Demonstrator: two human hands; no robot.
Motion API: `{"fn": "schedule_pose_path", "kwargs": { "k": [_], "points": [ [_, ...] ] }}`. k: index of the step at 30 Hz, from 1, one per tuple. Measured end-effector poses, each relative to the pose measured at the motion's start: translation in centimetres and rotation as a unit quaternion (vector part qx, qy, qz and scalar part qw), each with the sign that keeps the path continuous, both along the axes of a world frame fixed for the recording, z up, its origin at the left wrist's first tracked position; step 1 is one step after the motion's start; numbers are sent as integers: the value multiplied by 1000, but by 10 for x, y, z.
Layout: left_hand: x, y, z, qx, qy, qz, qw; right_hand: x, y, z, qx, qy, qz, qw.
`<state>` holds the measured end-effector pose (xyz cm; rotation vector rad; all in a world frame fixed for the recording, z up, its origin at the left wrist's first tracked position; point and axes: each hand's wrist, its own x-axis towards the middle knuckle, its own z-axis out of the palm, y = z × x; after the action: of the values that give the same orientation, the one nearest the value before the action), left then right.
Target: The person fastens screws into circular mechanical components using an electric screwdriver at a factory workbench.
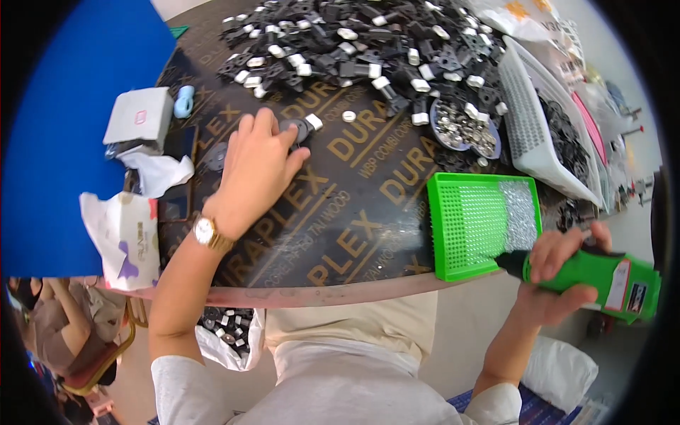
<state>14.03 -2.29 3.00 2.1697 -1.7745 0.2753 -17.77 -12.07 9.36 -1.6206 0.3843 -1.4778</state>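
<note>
My left hand (pixel 256 159) rests on the table, with its thumb and fingers around the edge of a black plastic part with a white end (pixel 314 122). The fingers cover much of that part. In my right hand (pixel 554 268) is a green electric screwdriver (pixel 603 282), held nearly level with its dark nose pointing left. That nose is over the near right corner of a green tray (pixel 436 225), which has rows of small holes and a heap of small silver screws (pixel 522 205) along its right side. The bit's tip is hard to make out.
Many black parts with white ends (pixel 354 49) are piled at the back. Beside them stand a bowl of metal pieces (pixel 453 127) and a white basket (pixel 524 106) of black parts. On the left are a grey box (pixel 142 117), a tissue pack (pixel 131 241) and a phone (pixel 177 202).
</note>
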Motion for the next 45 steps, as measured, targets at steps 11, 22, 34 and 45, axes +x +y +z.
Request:
{"fn": "schedule_pose_path", "kwargs": {
  "k": [11, 22, 34, 45],
  "points": [
    [-91, -3, -32, -50, -106, -146, 982, 116, -25, -8, -6, 7, 160, 987],
    [-83, -8, -35, -102, -63, -170, 978, 141, -29, -24, -10, 38, 168, 985],
    [-80, -11, -35, -83, -60, -191, 976, 164, -27, -25, 10, 83, 168, 982],
    [-78, -8, -28, -48, -93, -239, 965, 166, -12, -23, 98, 79, 66, 990]
  ]
}}
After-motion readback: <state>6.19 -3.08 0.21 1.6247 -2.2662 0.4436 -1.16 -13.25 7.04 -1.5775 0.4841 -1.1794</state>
